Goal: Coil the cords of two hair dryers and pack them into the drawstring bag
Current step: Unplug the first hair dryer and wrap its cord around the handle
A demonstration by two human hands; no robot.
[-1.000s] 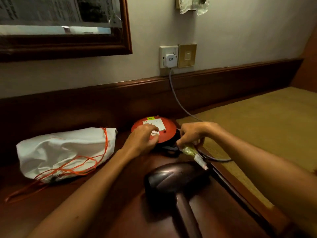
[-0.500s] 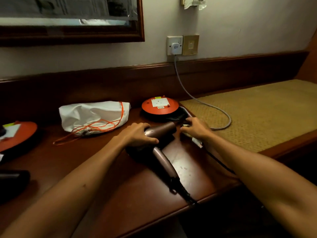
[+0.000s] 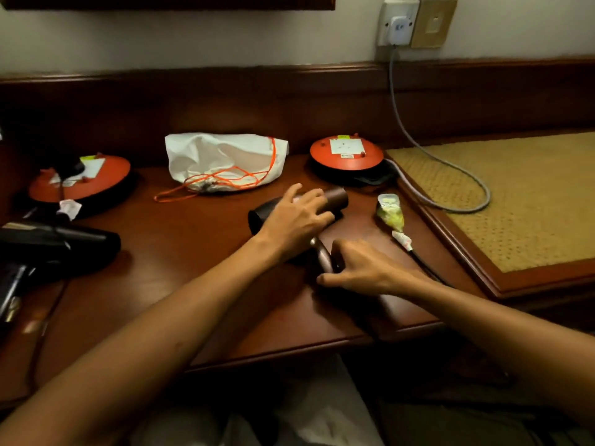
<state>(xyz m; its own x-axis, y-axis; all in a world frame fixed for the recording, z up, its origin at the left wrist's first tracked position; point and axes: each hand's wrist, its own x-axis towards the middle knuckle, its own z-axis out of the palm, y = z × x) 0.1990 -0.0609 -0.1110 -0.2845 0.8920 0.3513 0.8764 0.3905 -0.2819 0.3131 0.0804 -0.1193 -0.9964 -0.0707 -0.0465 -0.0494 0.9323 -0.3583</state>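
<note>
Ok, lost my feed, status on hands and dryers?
Left hand on brown dryer barrel, right hand at its handle. Black dryer untouched, far left. Bag behind, empty-handed route clear.

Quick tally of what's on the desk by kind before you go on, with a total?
Hair dryers: 2, brown one under both hands, black one at left
Orange reels: 2, and
Drawstring bag: 1
Yellow-green packet: 1
Total: 6

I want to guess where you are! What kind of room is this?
Probably a hotel or guest room. There's a dark polished wooden desk against the wall, a wall socket with something plugged in, and two hair dryers lying out beside a white drawstring bag.
</note>
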